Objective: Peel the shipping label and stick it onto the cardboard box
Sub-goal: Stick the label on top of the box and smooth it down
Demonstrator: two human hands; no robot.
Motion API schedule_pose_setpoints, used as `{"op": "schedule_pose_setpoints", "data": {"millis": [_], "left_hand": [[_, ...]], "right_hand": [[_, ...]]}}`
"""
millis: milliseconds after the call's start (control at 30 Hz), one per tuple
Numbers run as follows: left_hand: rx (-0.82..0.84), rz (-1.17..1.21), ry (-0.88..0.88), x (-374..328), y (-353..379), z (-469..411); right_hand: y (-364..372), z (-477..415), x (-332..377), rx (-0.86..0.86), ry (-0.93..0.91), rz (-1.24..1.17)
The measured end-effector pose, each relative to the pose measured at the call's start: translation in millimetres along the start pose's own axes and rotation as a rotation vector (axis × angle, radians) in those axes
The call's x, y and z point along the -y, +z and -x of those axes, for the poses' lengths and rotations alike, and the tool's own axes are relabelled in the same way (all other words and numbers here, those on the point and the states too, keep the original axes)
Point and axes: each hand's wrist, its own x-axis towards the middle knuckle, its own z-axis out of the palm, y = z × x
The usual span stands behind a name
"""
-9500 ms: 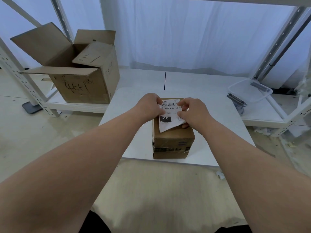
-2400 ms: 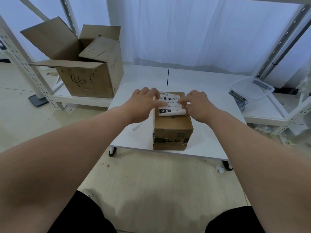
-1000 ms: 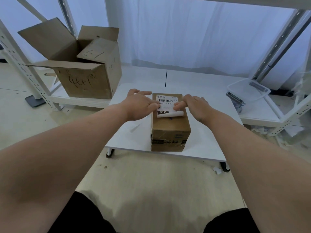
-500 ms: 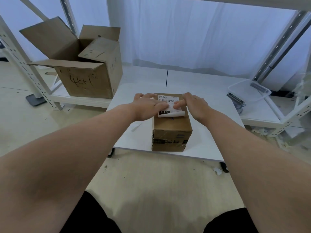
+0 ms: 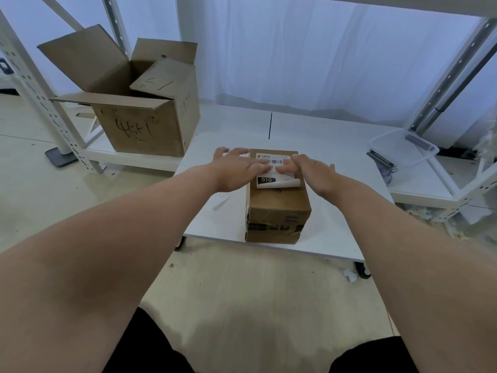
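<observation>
Shipping label (image 5: 281,180), middle under fingertips (image 5: 261,168)

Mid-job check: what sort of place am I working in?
Probably a packing or shipping storeroom: white perforated metal shelving, a large open brown cardboard carton with handwritten marks, and a small sealed brown cardboard box on a white table, with a white barcoded shipping label on top.

Head view, forward and down

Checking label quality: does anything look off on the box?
Yes. The near edge of the label curls up off the box instead of lying flat; left hand and right hand press its far part.
</observation>
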Motion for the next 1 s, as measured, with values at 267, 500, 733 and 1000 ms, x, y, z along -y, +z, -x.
{"op": "schedule_pose_setpoints", "data": {"millis": [267,500,733,1000], "left_hand": [[-0.002,-0.018,0.009,-7.7,0.5,-3.4],[-0.066,-0.018,-0.108,4.7,1.3,-12.9],[0.004,0.002,0.039,-13.3,3.5,-21.0],[0.028,-0.003,-0.041,-4.3,-3.4,-30.6]], "right_hand": [[-0.3,2.9,8.4,-0.036,-0.035,-0.087],[-7.1,-2.6,7.8,-0.025,-0.008,-0.191],[-11.2,-4.6,5.5,-0.054,-0.083,-0.129],[-11.5,-2.8,3.8,-0.018,-0.065,-0.203]]}}
